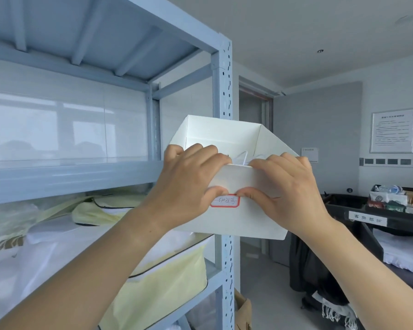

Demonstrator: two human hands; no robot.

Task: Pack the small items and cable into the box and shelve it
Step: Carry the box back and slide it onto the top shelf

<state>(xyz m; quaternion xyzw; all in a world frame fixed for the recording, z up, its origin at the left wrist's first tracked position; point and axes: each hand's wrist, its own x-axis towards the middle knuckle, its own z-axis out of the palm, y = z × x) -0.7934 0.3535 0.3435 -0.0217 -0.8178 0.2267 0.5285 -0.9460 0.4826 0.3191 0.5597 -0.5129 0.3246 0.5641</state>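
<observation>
White open-top box [246,217] held in mid-air at centre frame, just right of the blue-grey shelf upright [225,91]; near wall faces the camera and carries a red-bordered handwritten label [225,201]. Left hand [191,184] and right hand [289,186] both grip the near wall: fingers hooked over the top rim into the box, thumbs pressed on the outside face, thumb tips almost meeting just above the label. Each grip is pressed together, pinching the card wall. Inside, only a thin white loop, probably the cable [242,156], shows between the two hands; the small items cannot be seen. Judgement: thin folded card, light, walls likely to flex, smooth and somewhat slippery. All load hangs on one wall, so the box may tip away or the wall bow; a hold on opposite sides or under the base would be steadier. The shelf board [69,175] at middle left appears bare and is the likely destination; the level below it holds yellow fabric bags [157,287]. Box not yet shelved.
</observation>
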